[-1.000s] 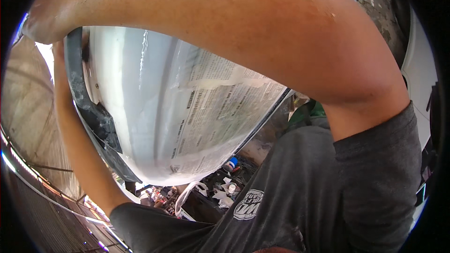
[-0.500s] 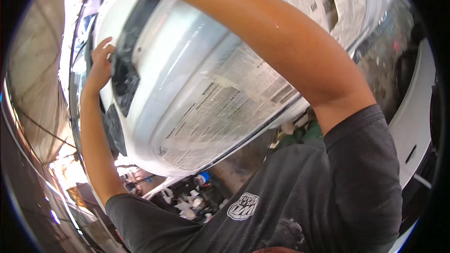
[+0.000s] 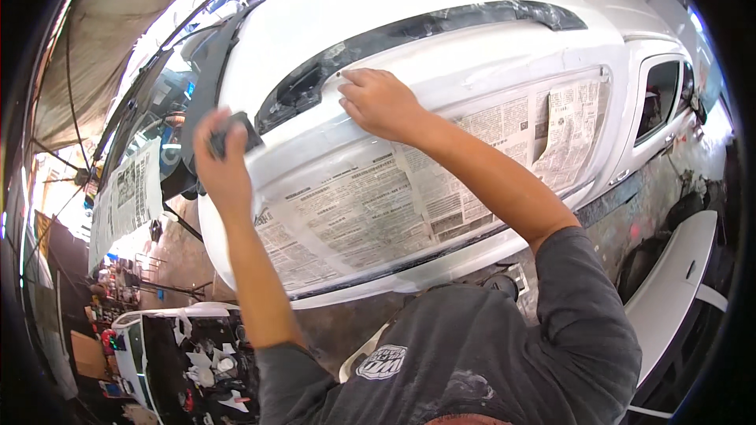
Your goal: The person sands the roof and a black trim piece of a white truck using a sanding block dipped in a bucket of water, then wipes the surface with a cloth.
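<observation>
In front of me is a white vehicle's side, with a long dark roof rail (image 3: 409, 29) curving along the top, its surface smeared with whitish dust. My left hand (image 3: 224, 169), slightly blurred, has its thumb and fingers around a dark, block-like piece (image 3: 241, 131) close to the rail's left end. Over the white roof edge, my right hand (image 3: 382, 106) reaches out just below the rail, fingertips beside a small dark hole (image 3: 339, 75). Its fingers are partly bent and apart, with nothing visible in them. Newspaper sheets (image 3: 370, 205) cover the side window below both hands.
A windshield with a newspaper sheet (image 3: 130, 197) hanging by it is at the left. A loose white panel (image 3: 677, 283) stands at the right. Lower left, a dark open bin-like space holds crumpled white scraps (image 3: 209, 370). The vehicle's door window (image 3: 657, 94) lies far right.
My view has swung, showing more of the roof and rail. My right hand has come down from the upper edge to the rail. My left hand has drawn nearer, holding the dark piece.
</observation>
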